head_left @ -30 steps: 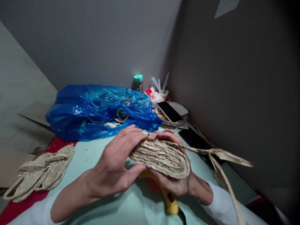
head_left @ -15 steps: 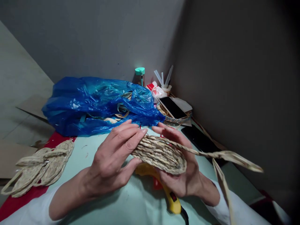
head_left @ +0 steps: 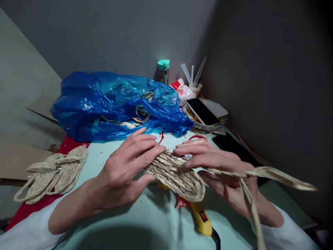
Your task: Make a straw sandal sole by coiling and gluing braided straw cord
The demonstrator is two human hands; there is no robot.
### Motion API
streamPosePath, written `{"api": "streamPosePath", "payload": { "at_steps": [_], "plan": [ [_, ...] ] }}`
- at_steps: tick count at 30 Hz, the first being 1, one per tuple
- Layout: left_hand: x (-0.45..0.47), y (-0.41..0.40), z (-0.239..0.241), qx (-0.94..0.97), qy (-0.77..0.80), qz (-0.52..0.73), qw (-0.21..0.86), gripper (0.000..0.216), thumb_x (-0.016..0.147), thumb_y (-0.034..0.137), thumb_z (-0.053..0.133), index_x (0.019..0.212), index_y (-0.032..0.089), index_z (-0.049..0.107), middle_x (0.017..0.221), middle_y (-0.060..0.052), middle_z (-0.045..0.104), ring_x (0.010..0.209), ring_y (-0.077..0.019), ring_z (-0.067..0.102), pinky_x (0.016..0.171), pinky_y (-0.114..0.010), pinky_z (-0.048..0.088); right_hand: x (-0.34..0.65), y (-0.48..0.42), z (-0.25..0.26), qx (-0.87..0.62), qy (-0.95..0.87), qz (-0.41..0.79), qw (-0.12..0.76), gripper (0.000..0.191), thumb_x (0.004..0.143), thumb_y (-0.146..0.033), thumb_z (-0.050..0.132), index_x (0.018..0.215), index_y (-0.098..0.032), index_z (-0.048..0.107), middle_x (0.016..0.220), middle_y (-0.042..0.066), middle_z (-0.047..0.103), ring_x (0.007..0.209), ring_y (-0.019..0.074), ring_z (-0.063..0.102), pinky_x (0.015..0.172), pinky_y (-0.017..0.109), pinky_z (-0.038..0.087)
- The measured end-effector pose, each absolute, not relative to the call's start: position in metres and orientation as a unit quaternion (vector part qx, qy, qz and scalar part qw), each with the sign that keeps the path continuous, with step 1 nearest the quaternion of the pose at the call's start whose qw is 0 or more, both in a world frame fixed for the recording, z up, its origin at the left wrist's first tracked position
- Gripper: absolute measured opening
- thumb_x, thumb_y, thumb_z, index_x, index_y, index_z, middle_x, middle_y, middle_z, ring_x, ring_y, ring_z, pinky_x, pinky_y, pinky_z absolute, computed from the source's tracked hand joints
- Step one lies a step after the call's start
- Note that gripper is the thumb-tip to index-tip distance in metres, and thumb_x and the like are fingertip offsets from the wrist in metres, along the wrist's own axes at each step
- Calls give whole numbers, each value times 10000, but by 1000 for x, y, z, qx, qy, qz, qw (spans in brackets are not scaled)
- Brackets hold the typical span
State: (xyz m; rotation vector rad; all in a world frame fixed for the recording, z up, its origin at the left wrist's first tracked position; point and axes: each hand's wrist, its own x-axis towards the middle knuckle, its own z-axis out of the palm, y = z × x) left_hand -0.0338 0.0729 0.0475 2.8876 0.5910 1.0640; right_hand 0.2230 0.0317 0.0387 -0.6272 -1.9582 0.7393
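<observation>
An oval coil of twisted straw cord (head_left: 177,175) is held above the table, tilted. My left hand (head_left: 125,170) grips its left end, thumb below and fingers on top. My right hand (head_left: 223,173) is at the coil's right side, its fingers across the upper edge and its thumb lower down. The free straw cord (head_left: 249,172) passes between the right fingers and thumb, then splits into two loose strands stretching right and downward. Below the coil lies a yellow tool (head_left: 201,218) with a red switch and black cable, partly hidden by the coil.
A blue plastic bag (head_left: 114,104) with straw showing lies at the back. Left is a bundle of braided straw (head_left: 59,170). Behind my right hand are red-handled scissors (head_left: 197,136), a phone (head_left: 203,111) on a basket, a cup of glue sticks (head_left: 195,89) and a dark flat object (head_left: 234,152).
My right hand has moved from beneath the coil's right end to its right side, with its fingers now over the upper edge. My left hand keeps its grip. The view has shifted slightly.
</observation>
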Motion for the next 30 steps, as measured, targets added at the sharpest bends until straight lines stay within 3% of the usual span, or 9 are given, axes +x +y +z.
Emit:
{"api": "streamPosePath", "payload": {
  "at_steps": [5, 10, 20, 30],
  "plan": [
    [-33, 74, 39, 939, 165, 301, 27, 435, 832, 112, 665, 1248, 30, 568, 1199, -188, 653, 1211, -265, 578, 1170, -517, 390, 222, 31, 44, -323, -725, 348, 498, 152, 968, -163, 610, 1033, -234, 727, 1085, 21, 710, 1049, 172, 660, 915, 273, 563],
    [-27, 68, 34, 942, 147, 300, 37, 372, 837, 98, 654, 1202, 53, 595, 1170, -180, 697, 1181, -267, 619, 1158, -540, 409, 218, 31, 32, -339, -616, 423, 571, 157, 964, -192, 640, 1057, -261, 747, 1016, 14, 698, 935, 198, 691, 852, 336, 605],
    [-19, 58, 27, 954, 123, 264, 73, 402, 882, 151, 646, 1269, 117, 543, 1199, -126, 703, 1230, -238, 603, 1156, -561, 402, 211, 42, 22, -293, -530, 555, 570, 71, 959, -193, 652, 962, -160, 715, 914, 31, 698, 759, 127, 673, 649, 209, 571],
    [-14, 50, 30, 944, 125, 298, 58, 462, 839, 93, 666, 1285, 117, 547, 1155, -117, 733, 1194, -244, 637, 1139, -524, 447, 209, 44, 27, -265, -517, 585, 566, 56, 959, -207, 637, 953, -155, 657, 835, 12, 701, 671, 113, 666, 604, 199, 566]
  ]
}}
